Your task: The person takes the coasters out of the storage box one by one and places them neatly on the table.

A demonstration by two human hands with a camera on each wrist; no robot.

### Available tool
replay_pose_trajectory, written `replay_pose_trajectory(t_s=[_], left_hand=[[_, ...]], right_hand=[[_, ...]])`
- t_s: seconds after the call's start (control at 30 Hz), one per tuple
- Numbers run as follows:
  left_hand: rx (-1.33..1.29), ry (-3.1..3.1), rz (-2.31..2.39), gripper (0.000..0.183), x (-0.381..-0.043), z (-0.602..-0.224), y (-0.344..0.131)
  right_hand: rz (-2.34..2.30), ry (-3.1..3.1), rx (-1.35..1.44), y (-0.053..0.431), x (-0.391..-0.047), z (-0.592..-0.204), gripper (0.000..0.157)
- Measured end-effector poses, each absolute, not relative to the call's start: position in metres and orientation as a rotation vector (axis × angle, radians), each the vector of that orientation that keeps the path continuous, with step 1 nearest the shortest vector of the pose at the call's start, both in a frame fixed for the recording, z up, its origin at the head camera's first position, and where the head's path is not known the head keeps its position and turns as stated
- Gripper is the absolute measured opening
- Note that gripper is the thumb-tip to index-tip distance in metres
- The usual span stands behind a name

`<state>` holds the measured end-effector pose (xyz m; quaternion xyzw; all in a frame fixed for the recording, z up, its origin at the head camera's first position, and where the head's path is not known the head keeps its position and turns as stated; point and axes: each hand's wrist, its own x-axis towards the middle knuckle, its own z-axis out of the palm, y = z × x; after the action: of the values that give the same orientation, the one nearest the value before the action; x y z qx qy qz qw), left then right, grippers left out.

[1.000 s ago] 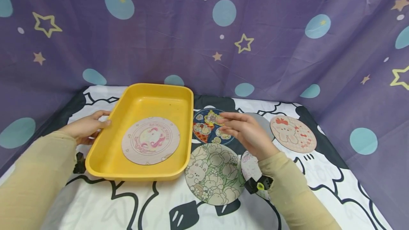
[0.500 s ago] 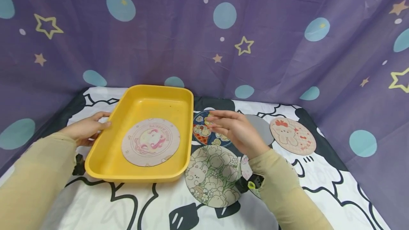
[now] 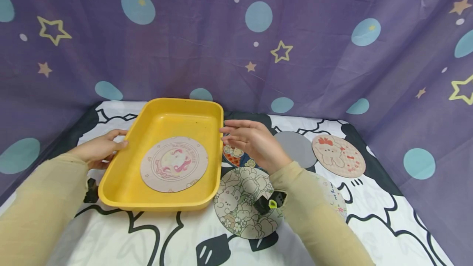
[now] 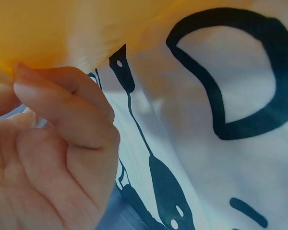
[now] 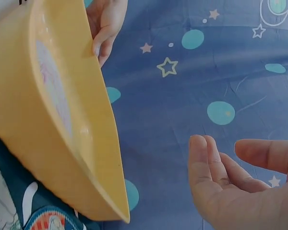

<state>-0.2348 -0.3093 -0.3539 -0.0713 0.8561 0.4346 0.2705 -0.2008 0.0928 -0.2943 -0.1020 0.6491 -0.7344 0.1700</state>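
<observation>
A yellow rectangular tray [image 3: 181,124] sits left of centre, with a pink round mat [image 3: 173,164] showing a unicorn lying inside. My left hand [image 3: 100,147] grips the tray's left rim, thumb on top; the left wrist view shows its curled fingers [image 4: 67,100] beneath the yellow edge. My right hand [image 3: 255,141] is beside the tray's right rim with fingers extended, holding nothing. In the right wrist view, that hand [image 5: 240,187] appears apart from the tray. Below and behind it, a dark blue patterned round mat [image 3: 234,158] is partly hidden.
Several flat round mats lie right of the tray: a green flowered bear one [image 3: 236,208], a plain grey one [image 3: 297,149], a pink bunny one [image 3: 338,156], and a pale one [image 3: 334,200] partly under my right sleeve. A purple curtain [image 3: 314,73] hangs behind the table.
My right hand has moved left across the blue mat to the tray's right rim, uncovering more of the grey mat. The left hand and tray have stayed put.
</observation>
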Motion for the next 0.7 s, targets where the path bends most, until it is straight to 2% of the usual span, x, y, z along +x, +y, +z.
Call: replay_pose_trajectory(t_s=[0.7], left_hand=[[-0.189, 2.307, 1.164, 0.073, -0.234, -0.352, -0.308]], right_hand=[[-2.127, 1.733, -0.248, 0.05, -0.213, -0.285, 0.035]])
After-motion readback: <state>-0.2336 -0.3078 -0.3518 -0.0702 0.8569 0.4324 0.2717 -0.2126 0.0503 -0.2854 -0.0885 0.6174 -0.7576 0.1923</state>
